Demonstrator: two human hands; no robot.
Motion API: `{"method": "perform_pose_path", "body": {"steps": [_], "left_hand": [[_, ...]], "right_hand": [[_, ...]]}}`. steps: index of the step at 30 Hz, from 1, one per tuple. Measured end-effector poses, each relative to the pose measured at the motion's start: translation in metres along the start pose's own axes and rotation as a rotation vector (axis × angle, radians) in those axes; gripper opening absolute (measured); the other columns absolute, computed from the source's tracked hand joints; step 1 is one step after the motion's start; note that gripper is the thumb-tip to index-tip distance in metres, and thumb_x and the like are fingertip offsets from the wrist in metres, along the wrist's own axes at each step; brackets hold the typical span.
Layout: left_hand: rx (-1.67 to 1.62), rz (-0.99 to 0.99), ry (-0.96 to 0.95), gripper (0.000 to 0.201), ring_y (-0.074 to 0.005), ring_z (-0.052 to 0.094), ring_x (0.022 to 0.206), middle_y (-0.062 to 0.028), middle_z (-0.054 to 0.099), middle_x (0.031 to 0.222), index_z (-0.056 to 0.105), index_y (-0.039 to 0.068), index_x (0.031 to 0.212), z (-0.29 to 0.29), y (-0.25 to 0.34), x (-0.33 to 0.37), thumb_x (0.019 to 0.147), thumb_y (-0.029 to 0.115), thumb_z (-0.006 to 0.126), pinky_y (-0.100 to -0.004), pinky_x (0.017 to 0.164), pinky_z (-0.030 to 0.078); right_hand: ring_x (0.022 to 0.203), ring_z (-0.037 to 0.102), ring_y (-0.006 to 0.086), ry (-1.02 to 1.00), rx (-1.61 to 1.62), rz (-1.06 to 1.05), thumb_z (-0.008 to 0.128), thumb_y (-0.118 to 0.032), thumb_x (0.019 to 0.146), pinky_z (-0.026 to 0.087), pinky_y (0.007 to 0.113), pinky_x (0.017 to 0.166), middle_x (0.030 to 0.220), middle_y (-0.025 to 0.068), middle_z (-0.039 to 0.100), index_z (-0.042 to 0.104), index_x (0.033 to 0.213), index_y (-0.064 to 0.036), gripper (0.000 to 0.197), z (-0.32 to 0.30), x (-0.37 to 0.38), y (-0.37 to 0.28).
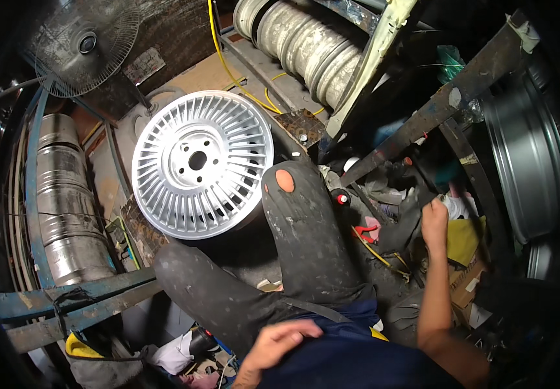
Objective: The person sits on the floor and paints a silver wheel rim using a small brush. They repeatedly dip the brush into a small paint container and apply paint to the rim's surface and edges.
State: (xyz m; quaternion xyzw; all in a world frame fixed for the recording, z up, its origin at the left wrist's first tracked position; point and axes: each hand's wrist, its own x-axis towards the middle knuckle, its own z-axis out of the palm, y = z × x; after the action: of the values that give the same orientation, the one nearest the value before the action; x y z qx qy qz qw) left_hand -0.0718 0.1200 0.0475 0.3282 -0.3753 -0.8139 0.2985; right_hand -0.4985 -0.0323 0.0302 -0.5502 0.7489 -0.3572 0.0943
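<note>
A silver multi-spoke alloy wheel (163,149) lies face up in front of my knees, with a dark round hub hole and bolt holes in its middle. Neither hand touches it. Out to the right, my right hand (434,223) is closed on a dark grey cloth (402,227) that hangs among the clutter. My left hand (284,342) rests low by my lap, close to my dark blue shirt, its fingers stretched out and holding nothing visible. My dark, stained trousers (312,227) have a hole at one knee.
Worn wheel barrels are stacked at the left (72,201) and far back (306,52). A black fan (87,44) stands far left. Metal frame bars (435,97) cross the right side, beside another rim (526,155). Red-handled pliers (364,235) and a yellow hose (218,52) lie about.
</note>
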Motion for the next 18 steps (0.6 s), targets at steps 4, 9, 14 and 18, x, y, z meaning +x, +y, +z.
{"method": "perform_pose_path", "body": {"steps": [4,9,14,18], "left_hand": [[0.112,0.391,0.561,0.023,-0.0184,0.065,0.093,-0.0112,0.069,0.099,0.063,-0.002,0.116,-0.041,0.019,0.031,0.097,0.009,0.056,-0.0327,0.089,0.05],[0.27,0.58,0.822,0.019,-0.0144,0.063,0.08,-0.0074,0.069,0.091,0.066,-0.001,0.107,-0.093,0.069,0.1,0.095,0.014,0.064,-0.029,0.073,0.05],[1.254,0.504,0.94,0.022,-0.0236,0.067,0.067,-0.0114,0.068,0.077,0.069,0.01,0.102,-0.138,0.142,0.189,0.085,0.023,0.075,-0.0358,0.062,0.051],[1.597,0.399,0.763,0.031,-0.0309,0.067,0.083,-0.0111,0.066,0.081,0.063,0.011,0.097,-0.173,0.156,0.249,0.076,0.026,0.08,-0.0426,0.071,0.052]], "right_hand": [[0.06,0.052,0.034,-0.046,-0.222,0.257,0.056,-0.011,0.084,0.043,0.043,0.061,0.07,0.0283,0.052,0.055,0.079,0.0078,0.019,-0.063,-0.027,0.072],[0.076,0.06,0.0458,0.268,-0.468,0.262,0.059,-0.022,0.083,0.047,0.048,0.071,0.083,0.0318,0.062,0.062,0.083,0.008,0.03,-0.158,-0.021,0.244],[0.094,0.066,0.0465,0.102,-0.763,0.514,0.054,-0.046,0.09,0.051,0.049,0.083,0.097,0.0283,0.068,0.071,0.093,0.0042,0.053,-0.154,-0.013,0.332],[0.086,0.066,0.0458,0.242,-0.9,0.494,0.057,-0.039,0.089,0.051,0.052,0.079,0.09,0.0273,0.069,0.071,0.086,0.003,0.044,-0.152,-0.015,0.382]]}}
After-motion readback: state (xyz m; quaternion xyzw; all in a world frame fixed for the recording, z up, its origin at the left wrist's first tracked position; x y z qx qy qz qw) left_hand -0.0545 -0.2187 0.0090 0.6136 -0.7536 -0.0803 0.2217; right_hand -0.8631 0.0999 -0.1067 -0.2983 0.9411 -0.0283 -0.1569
